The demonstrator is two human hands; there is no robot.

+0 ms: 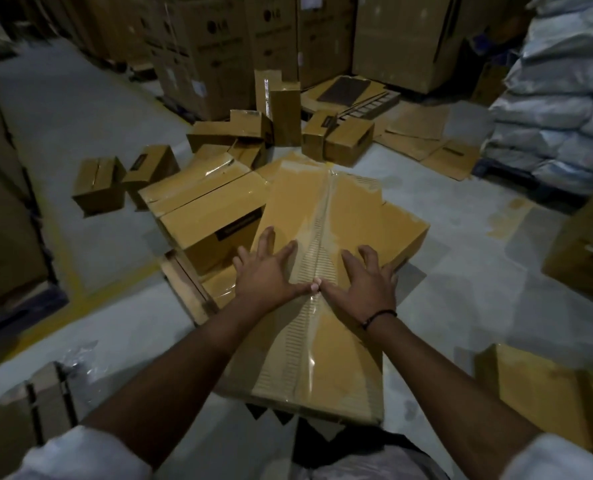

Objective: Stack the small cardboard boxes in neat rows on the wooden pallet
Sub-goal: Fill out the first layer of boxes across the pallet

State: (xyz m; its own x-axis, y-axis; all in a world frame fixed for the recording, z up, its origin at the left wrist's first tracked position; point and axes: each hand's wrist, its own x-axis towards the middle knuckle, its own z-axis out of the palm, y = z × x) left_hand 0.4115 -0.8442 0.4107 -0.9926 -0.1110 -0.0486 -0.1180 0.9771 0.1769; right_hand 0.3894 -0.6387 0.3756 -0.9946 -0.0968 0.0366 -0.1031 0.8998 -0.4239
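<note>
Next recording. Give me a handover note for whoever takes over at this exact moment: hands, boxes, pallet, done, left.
Left hand: open, pressing flat on the long taped box. Right hand: open, flat beside it, thumbs meeting.
Wooden pallet: its corner shows at left, carrying a labelled box that sits askew.
Done: no neat row yet.
Left: square the long taped box, then gather the small boxes scattered on the floor behind.

Matt brown cardboard on the long box [288, 209], with glossy clear tape [319, 251] catching the light down its seam. Rough bare wood on the pallet edge [187, 292]. The floor [461, 271] looks like dull grey concrete, fairly smooth.
</note>
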